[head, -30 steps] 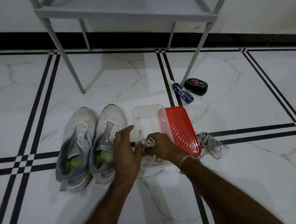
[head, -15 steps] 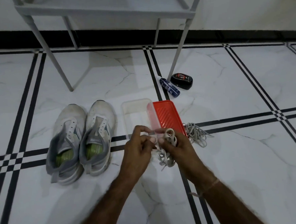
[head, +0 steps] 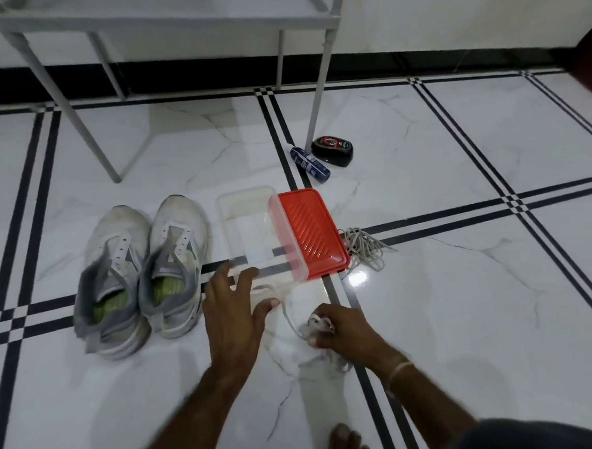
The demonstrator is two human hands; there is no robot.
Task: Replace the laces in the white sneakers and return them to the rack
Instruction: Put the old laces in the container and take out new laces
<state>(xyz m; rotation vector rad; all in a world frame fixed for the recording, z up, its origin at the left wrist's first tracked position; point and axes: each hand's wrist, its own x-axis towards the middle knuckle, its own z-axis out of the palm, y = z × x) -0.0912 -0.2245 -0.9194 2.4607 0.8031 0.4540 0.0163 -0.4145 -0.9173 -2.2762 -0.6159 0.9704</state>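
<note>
Floor: marble; white sneakers (head: 143, 277) unlaced, beside left hand (head: 235, 310).
Left hand: spread wide.
Right hand (head: 343, 330): clutching lace bundle (head: 318, 325).
Remaining: lacing, racking.

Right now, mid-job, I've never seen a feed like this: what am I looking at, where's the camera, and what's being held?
There is no machine: these are a person's two bare hands, filmed by one wide-angle camera on their head, looking down at a tiled floor. The right hand holds a bunched white lace in its grip; the left hand is spread open beside it. On the floor lie two unlaced white sneakers, a clear box, a red lid, a heap of grey laces, a blue tube and a black oval case, near the rack.
</note>
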